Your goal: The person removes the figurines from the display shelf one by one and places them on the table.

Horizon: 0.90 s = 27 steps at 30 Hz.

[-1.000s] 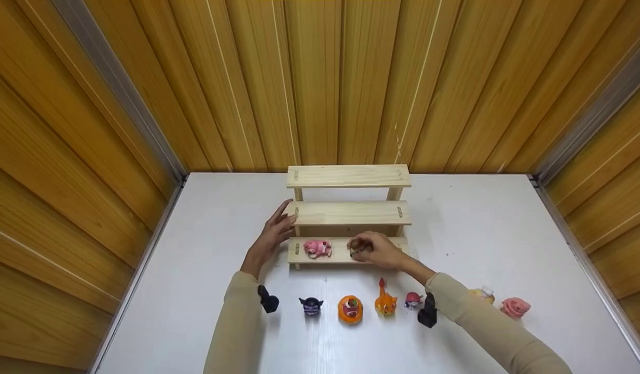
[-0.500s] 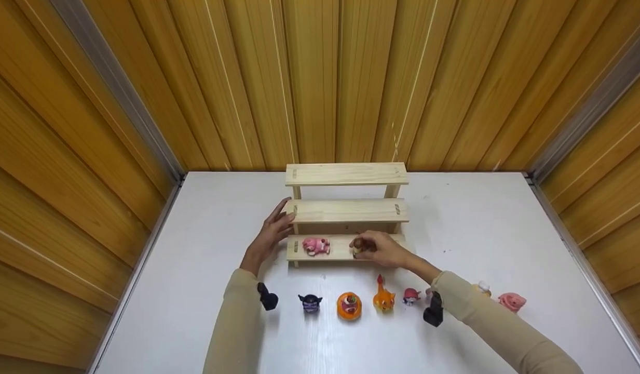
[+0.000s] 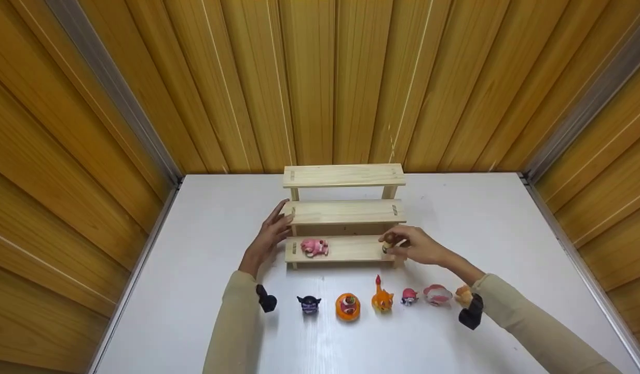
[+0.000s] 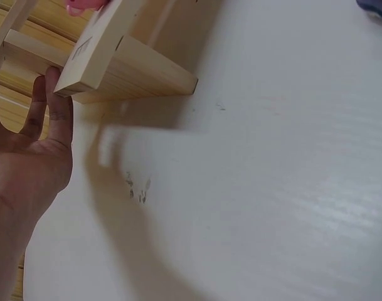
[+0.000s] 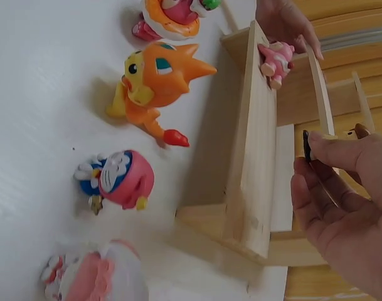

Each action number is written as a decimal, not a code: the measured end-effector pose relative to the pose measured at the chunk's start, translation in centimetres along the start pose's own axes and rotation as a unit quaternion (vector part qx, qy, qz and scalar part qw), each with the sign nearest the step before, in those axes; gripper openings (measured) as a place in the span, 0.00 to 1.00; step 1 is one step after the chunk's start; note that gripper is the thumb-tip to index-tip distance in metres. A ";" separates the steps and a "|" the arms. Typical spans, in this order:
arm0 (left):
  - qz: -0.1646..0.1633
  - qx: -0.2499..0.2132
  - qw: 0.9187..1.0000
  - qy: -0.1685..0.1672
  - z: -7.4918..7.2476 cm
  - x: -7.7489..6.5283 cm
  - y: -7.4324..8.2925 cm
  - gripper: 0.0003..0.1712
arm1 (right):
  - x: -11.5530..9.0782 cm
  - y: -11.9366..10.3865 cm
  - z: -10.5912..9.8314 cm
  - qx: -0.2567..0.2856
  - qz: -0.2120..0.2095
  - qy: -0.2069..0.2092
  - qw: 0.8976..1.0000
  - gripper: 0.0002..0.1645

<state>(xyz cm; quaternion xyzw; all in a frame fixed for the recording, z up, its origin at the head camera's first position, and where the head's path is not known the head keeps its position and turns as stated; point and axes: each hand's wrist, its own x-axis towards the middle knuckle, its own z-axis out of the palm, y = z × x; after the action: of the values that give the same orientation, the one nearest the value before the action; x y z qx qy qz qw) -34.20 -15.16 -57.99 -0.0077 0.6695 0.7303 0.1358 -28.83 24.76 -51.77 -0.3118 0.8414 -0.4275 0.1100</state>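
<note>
A three-step wooden display shelf (image 3: 345, 212) stands on the white table. At its left end my left hand (image 3: 268, 239) touches the side, fingers mostly straight against the middle step; in the left wrist view those fingers (image 4: 60, 116) reach up beside the wood. My right hand (image 3: 423, 246) pinches a small brown-and-cream figurine (image 3: 387, 242) between thumb and fingers at the bottom step's right end. In the right wrist view the thumb hides most of it, and a dark base (image 5: 307, 145) shows. Whether it touches the step I cannot tell. A pink toy bear (image 3: 314, 248) lies on the bottom step's left part.
A row of toy figures lies in front: a dark horned one (image 3: 309, 304), an orange ring-shaped one (image 3: 348, 307), an orange one with a red-tipped tail (image 3: 383, 300), a red-hooded one (image 3: 409, 296), a pink-and-white one (image 3: 437, 295). Another orange figure (image 3: 462, 295) is partly hidden by the right wrist camera.
My right hand has moved right along the bottom step with the small figurine, from near its middle to its right end. The left hand stays at the shelf's left side.
</note>
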 end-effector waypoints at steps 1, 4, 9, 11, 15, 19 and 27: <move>0.000 0.000 1.000 0.001 -0.1 0.0 0.0 0.40 | -0.4 0.1 -0.5 -0.002 0.002 0.003 1.000 0.15; -0.001 0.003 1.000 0.006 -0.2 -0.1 0.1 0.40 | -1.6 0.6 -2.1 -0.009 0.012 0.011 1.000 0.15; -0.004 0.000 1.000 0.012 -0.4 -0.2 0.2 0.40 | -4.1 1.9 -4.9 -0.018 0.039 0.025 0.999 0.16; -0.005 0.000 1.000 0.011 -0.5 -0.2 0.2 0.40 | -5.3 2.6 -5.9 -0.023 0.050 0.037 0.998 0.16; -0.007 0.000 1.000 0.013 -0.6 -0.2 0.2 0.41 | -8.1 4.1 -7.8 -0.038 0.069 0.066 0.995 0.16; -0.016 -0.001 1.000 0.015 -0.6 -0.2 0.2 0.40 | -11.0 5.6 -9.7 -0.058 0.096 0.095 0.989 0.17; -0.009 0.003 1.000 0.012 -0.6 -0.2 0.3 0.40 | -16.4 8.7 -11.7 -0.089 0.161 0.148 0.972 0.19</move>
<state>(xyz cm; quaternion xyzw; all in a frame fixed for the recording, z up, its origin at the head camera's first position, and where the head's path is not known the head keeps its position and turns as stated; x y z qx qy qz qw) -34.18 -15.78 -57.76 -0.0221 0.6730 0.7269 0.1347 -25.02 46.33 -52.80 -0.1142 0.9223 -0.3686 0.0234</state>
